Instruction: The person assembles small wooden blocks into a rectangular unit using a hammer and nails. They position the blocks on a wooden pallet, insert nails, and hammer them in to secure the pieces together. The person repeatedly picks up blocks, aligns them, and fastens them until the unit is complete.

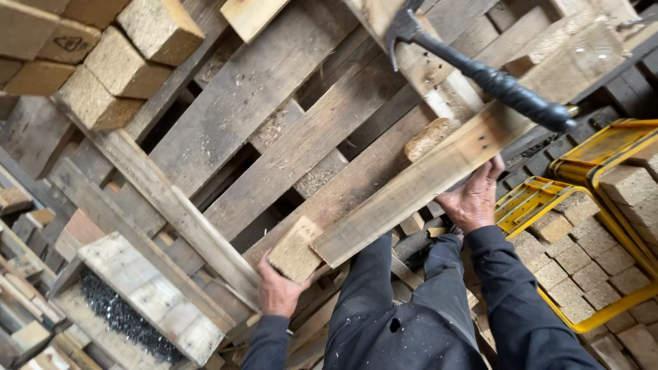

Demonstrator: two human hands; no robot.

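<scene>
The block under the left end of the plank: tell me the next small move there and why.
Probably slide the block square under the plank: the left hand holds it at the plank's end, skewed and only partly under, while the right hand steadies the plank.

Even, soft daylight, fairly bright, with no glare; dark shadow fills the gaps between boards toward ten o'clock; focus holds at centre; slight blur and wide-angle stretching at three o'clock and the corners.
</scene>
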